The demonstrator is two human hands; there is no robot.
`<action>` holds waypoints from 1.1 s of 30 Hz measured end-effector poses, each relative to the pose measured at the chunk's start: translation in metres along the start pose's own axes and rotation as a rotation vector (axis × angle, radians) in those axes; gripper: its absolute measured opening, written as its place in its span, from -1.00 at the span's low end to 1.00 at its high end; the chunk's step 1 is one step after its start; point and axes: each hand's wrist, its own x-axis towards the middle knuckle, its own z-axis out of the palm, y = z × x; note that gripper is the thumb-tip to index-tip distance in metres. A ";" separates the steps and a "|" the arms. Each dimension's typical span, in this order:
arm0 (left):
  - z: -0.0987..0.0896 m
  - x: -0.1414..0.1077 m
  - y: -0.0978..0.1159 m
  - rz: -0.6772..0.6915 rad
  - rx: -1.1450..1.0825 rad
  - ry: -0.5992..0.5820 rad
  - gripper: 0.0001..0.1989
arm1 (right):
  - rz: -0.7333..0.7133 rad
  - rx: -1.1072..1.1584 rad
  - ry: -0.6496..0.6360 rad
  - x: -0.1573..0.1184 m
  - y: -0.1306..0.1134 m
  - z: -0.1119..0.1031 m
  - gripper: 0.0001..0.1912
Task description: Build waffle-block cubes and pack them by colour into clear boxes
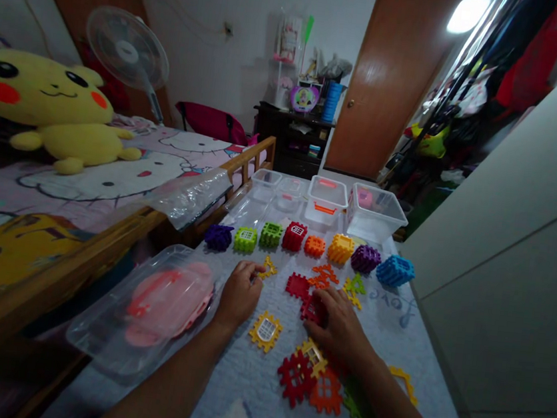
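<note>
My left hand is low over the cloth-covered surface, its fingers curled together and the tips at a small yellow building tile. My right hand reaches down on the other side, with thumb and fingers around a red building tile. Just beyond it lies another red square tile, close to orange tiles and yellow and green ones. Between my forearms is a yellow window tile. A loose pile with a dark red tile and an orange tile sits nearer me, partly under my right forearm.
A row of colour-sorted tile stacks, from purple to blue, stands farther back. Behind them are clear plastic boxes. A clear lid with a pink item lies left, beside the wooden bed rail. A white cabinet flanks the right.
</note>
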 end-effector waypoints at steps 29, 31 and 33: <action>0.004 -0.003 -0.001 0.008 -0.005 -0.036 -0.66 | -0.026 -0.051 0.215 0.180 -0.009 -0.035 -0.52; 0.004 -0.003 -0.001 0.007 -0.007 -0.038 -0.66 | -0.020 -0.066 0.199 0.185 -0.007 -0.031 -0.50; 0.004 -0.003 -0.001 0.004 -0.005 -0.040 -0.66 | -0.016 -0.087 0.181 0.188 -0.006 -0.028 -0.48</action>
